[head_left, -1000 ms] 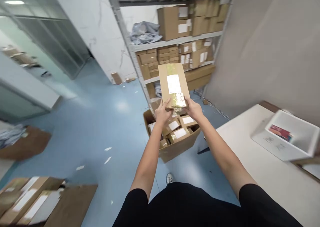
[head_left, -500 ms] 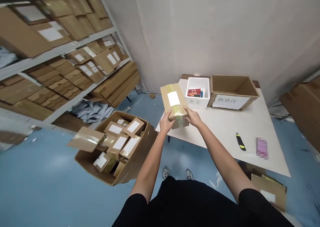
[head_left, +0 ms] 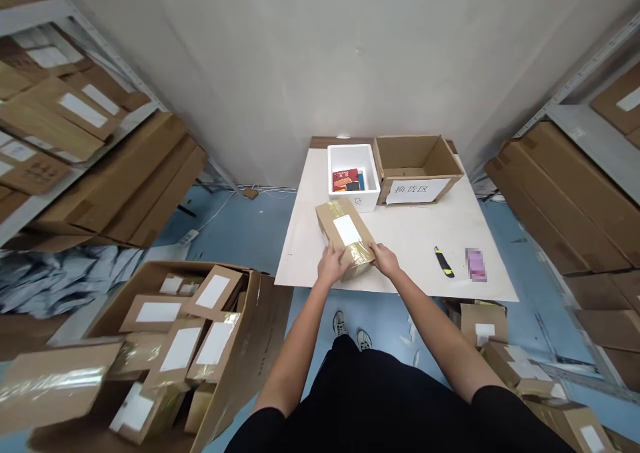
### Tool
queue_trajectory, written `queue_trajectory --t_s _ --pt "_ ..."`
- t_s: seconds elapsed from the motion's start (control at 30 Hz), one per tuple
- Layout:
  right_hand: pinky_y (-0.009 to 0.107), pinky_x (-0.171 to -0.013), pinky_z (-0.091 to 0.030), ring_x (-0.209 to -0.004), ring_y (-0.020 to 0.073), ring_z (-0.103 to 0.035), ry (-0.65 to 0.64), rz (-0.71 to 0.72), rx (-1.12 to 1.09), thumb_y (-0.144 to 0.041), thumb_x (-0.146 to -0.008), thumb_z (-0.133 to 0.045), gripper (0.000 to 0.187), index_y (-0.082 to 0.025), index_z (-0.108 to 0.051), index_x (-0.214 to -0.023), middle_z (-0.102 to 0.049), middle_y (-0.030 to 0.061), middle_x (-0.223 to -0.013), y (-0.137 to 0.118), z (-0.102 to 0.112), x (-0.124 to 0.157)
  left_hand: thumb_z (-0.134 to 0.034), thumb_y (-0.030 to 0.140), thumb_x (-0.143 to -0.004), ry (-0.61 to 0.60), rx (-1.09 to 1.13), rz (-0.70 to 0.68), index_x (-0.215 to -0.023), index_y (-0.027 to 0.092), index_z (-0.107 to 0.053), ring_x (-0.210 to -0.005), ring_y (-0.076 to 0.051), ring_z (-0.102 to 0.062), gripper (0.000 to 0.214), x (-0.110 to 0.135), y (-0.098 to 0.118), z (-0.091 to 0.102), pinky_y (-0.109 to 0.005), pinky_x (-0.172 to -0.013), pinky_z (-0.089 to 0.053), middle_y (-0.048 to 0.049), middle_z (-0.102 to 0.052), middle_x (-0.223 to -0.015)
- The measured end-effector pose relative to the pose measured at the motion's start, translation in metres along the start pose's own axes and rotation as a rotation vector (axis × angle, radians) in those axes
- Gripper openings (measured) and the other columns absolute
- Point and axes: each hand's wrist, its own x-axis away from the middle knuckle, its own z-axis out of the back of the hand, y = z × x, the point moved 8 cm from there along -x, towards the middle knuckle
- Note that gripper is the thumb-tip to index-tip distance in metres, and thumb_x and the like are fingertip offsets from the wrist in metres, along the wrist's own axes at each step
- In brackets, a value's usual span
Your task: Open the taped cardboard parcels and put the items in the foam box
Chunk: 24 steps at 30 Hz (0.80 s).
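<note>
Cardboard parcel (head_left: 345, 234) lies low over the white table's (head_left: 420, 233) near edge — your left hand (head_left: 331, 266) and right hand (head_left: 385, 260) clasp its near end; slick tape (head_left: 361, 254) there could let it slip floorward.

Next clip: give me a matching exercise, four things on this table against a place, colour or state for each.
1. taped parcel
2. white foam box
3. open cardboard box
4. utility knife

a. yellow and black
b. gripped at its near end by the left hand and right hand
c. white sign on its front wall
d. red packet inside

Pairs: 1-b, 2-d, 3-c, 4-a
</note>
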Motion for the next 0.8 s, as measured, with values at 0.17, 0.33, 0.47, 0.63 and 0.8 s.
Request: queue_trajectory --t_s 0.17,0.33,0.47,0.63,0.8 --pt "0.048 -0.117 -0.045 -0.158 0.0359 -0.032 0.07 0.151 -0.016 -0.016 -0.08 -0.077 0.083 -0.025 -0.05 -0.157 -0.035 0.0171 -0.171 -0.009 -0.001 0.003 -0.091 0.069 -0.066 -0.167 -0.169 -0.093 -0.171 0.021 -0.031 -0.166 -0.044 -0.002 0.13 -0.087 -0.021 0.046 -0.054 -0.13 -0.028 -0.0185 -0.005 -0.181" --pt "0.054 -0.129 -0.031 -0.166 0.0372 -0.012 0.129 0.232 -0.102 -0.026 -0.086 -0.072 0.09 -0.028 -0.037 -0.169 -0.014 0.009 -0.181 0.026 0.024 0.019 -0.096 0.071 -0.049 -0.353 -0.293 -0.183 -0.174 0.021 -0.017 -0.165 -0.047 0.002 0.155 -0.138 -0.029 0.053 -0.058 -0.131 -0.022 -0.0214 0.002 -0.18" --pt "0.055 -0.129 -0.03 -0.166 0.0371 -0.014 0.231 -0.092 -0.105 -0.029 -0.094 -0.065 0.083 -0.026 -0.033 -0.17 -0.018 0.0115 -0.18 0.137 0.05 0.038 -0.091 0.077 -0.051 -0.29 -0.324 -0.132 -0.174 0.016 -0.011 -0.165 -0.048 -0.001 0.158 -0.144 -0.027 0.048 -0.059 -0.128 -0.028 -0.0239 -0.003 -0.18" --pt "0.055 -0.125 -0.036 -0.164 0.0385 -0.021 0.134 -0.46 -0.142 -0.031 -0.095 -0.066 0.084 -0.026 -0.029 -0.17 -0.022 0.0149 -0.179 0.294 0.042 0.073 -0.085 0.079 -0.058 -0.214 -0.301 -0.024 -0.173 0.012 -0.007 -0.164 -0.049 -0.003 0.154 -0.12 0.002 0.024 -0.062 -0.126 -0.033 -0.023 -0.005 -0.18" --pt "0.048 -0.12 -0.042 -0.16 0.0382 -0.029 -0.017 -0.521 -0.173 -0.027 -0.098 -0.064 0.079 -0.023 -0.031 -0.169 -0.027 0.0188 -0.175 0.377 0.012 0.074 -0.077 0.087 -0.063 -0.212 -0.281 0.024 -0.173 0.011 -0.007 -0.164 -0.051 0.002 0.151 -0.099 0.08 -0.027 -0.065 -0.127 -0.031 -0.0218 0.0 -0.181"
